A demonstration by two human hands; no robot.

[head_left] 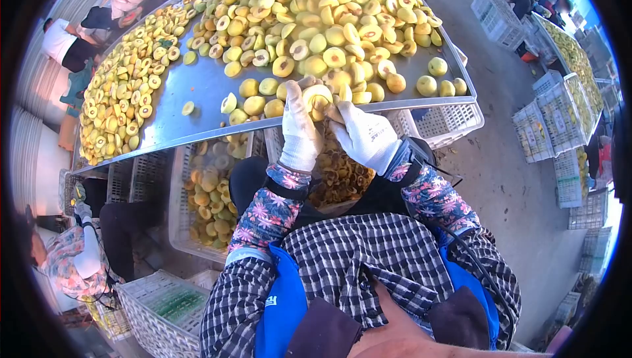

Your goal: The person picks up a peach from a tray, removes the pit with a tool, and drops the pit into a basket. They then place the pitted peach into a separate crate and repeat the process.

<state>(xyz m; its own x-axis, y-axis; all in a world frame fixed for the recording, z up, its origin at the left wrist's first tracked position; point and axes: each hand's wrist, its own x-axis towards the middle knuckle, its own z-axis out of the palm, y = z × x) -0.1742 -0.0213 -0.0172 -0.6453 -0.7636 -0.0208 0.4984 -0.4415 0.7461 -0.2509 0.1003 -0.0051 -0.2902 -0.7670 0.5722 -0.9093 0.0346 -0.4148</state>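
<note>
My left hand (pixel 301 127), in a white work glove with a brown palm, is closed around a yellow apricot half (pixel 318 97) at the front edge of a metal table (pixel 181 101). Gloved the same way, my right hand (pixel 365 135) meets it from the right, its fingers pinched against the fruit. Whether a small tool or pit sits in that pinch is hidden. A large heap of cut apricots (pixel 322 22) covers the table behind my hands. Several whole apricots (pixel 426 85) lie near the right corner.
Under the table stand a crate of apricot halves (pixel 210 206) and, between my knees, a container of brown pits (pixel 339 177). A white crate (pixel 447 121) is under the right corner. Co-workers sit along the left, one person (pixel 72 259) close by. Stacked crates (pixel 553 118) stand right.
</note>
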